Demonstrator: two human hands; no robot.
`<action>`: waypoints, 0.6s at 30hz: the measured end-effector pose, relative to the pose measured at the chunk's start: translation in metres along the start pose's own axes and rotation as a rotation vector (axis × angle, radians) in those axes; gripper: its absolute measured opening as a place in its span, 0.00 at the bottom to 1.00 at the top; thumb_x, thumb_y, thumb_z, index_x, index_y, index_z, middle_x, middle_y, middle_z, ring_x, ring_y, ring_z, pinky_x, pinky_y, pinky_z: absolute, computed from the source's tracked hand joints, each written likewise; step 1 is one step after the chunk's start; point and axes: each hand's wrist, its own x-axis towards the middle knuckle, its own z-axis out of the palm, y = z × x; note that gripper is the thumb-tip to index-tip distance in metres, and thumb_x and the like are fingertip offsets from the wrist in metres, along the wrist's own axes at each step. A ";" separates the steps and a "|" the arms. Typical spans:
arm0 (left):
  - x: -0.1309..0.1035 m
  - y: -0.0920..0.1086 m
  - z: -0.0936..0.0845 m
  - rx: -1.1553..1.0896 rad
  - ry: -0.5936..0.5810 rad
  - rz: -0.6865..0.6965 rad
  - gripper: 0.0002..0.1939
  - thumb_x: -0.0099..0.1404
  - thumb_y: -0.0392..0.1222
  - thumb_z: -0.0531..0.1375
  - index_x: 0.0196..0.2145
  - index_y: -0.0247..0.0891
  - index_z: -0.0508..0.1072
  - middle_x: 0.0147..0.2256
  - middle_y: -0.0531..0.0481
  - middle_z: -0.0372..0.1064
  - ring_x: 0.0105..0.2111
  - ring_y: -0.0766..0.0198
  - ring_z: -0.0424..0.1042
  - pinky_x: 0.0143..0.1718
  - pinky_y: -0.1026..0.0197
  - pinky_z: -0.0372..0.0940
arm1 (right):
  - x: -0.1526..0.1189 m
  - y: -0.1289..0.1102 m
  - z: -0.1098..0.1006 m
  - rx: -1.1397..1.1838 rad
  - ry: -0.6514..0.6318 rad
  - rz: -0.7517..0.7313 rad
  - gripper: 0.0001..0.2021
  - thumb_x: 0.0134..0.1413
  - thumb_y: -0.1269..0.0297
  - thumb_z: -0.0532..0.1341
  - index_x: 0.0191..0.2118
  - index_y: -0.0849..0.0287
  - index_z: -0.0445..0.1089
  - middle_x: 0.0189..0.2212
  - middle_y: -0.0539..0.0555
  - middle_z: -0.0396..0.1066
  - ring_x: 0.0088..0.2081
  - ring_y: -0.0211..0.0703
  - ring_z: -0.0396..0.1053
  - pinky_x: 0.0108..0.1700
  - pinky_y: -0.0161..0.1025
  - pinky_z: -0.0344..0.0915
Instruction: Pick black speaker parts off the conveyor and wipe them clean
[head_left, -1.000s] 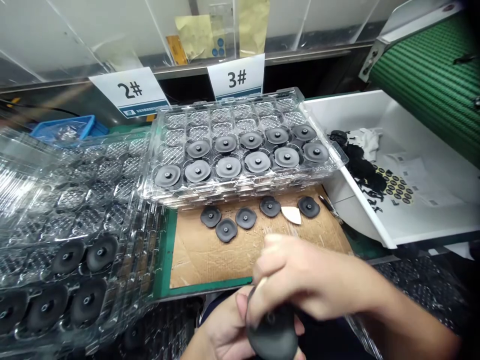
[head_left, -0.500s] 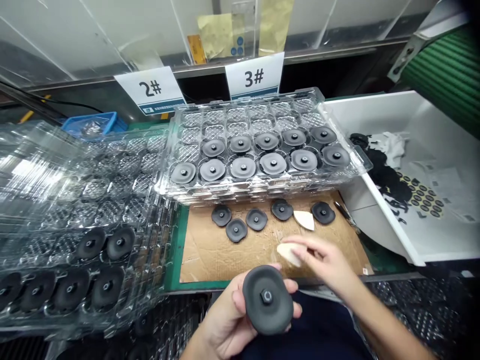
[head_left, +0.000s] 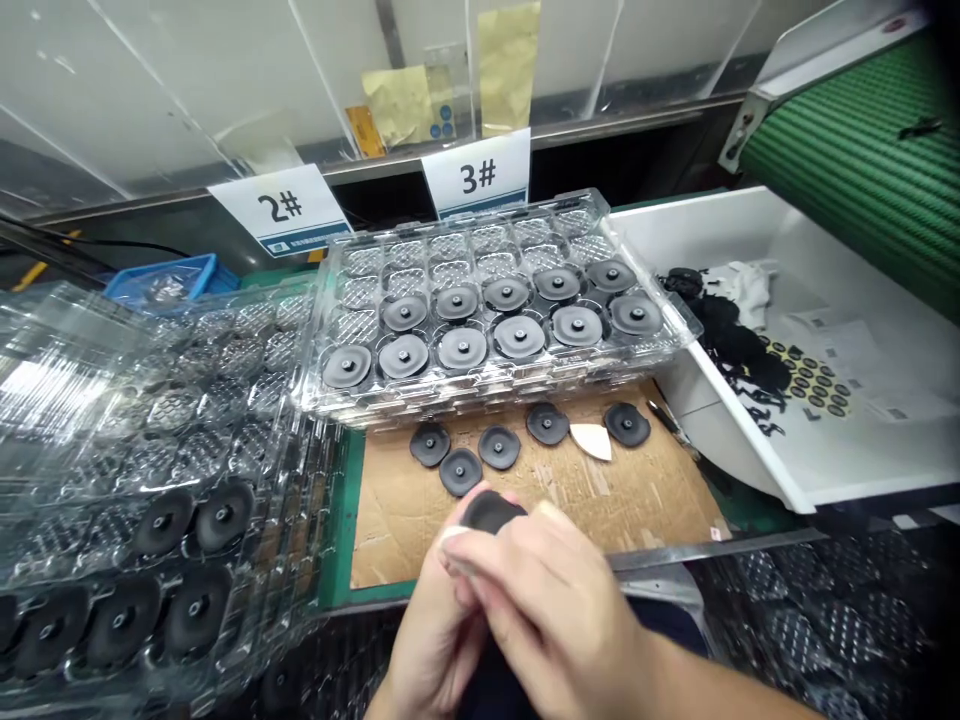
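Note:
My left hand (head_left: 435, 620) is closed around a round black rubber-like disc (head_left: 491, 510), holding it above the front of the cardboard. Over it comes my right hand (head_left: 562, 600), fingers pinching a whitish pad (head_left: 452, 536) of which only a sliver shows at the disc's left side. Most of the disc is hidden behind my right hand. Beyond my hands, several like discs with a small central stud, such as this black disc (head_left: 499, 447), lie on the cardboard sheet (head_left: 397, 540). Among them sits a cream, leaf-shaped pad (head_left: 592, 441).
A clear compartment tray (head_left: 307, 385), partly filled with discs, stands behind the cardboard. More clear trays (head_left: 255, 450) are stacked at left. A white bin (head_left: 780, 480) with black scraps and a knife-like tool (head_left: 675, 425) are at right. A green ribbed belt (head_left: 855, 150) rises behind.
My right hand has moved left with the whitish pad from over the cardboard onto the disc in my left hand. The disc has tilted and is now mostly covered. The view has shifted slightly.

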 end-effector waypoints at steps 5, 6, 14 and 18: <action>-0.001 -0.002 0.001 0.071 0.057 0.049 0.31 0.46 0.46 0.67 0.50 0.47 0.68 0.51 0.47 0.67 0.52 0.51 0.63 0.53 0.55 0.59 | 0.012 0.004 0.006 -0.035 -0.138 0.079 0.11 0.57 0.74 0.52 0.43 0.60 0.67 0.35 0.52 0.71 0.34 0.39 0.65 0.38 0.39 0.59; -0.001 -0.002 0.003 0.077 0.042 0.041 0.32 0.45 0.46 0.67 0.49 0.46 0.68 0.51 0.46 0.68 0.52 0.51 0.63 0.53 0.56 0.58 | 0.013 0.005 0.006 -0.056 -0.067 0.048 0.11 0.57 0.73 0.51 0.44 0.62 0.66 0.36 0.54 0.71 0.34 0.41 0.65 0.39 0.40 0.58; -0.003 0.009 0.009 0.057 -0.031 -0.016 0.32 0.39 0.46 0.69 0.46 0.44 0.72 0.46 0.48 0.72 0.45 0.57 0.70 0.47 0.63 0.63 | -0.008 0.003 -0.023 -0.107 -0.216 0.146 0.11 0.56 0.75 0.53 0.43 0.58 0.66 0.31 0.50 0.70 0.29 0.37 0.63 0.34 0.36 0.57; -0.002 0.006 0.008 0.013 -0.125 -0.083 0.30 0.41 0.48 0.69 0.45 0.44 0.72 0.43 0.49 0.74 0.46 0.57 0.69 0.50 0.62 0.61 | 0.004 0.007 -0.024 -0.247 -0.159 -0.055 0.11 0.59 0.71 0.51 0.42 0.57 0.69 0.28 0.52 0.68 0.30 0.40 0.60 0.34 0.38 0.56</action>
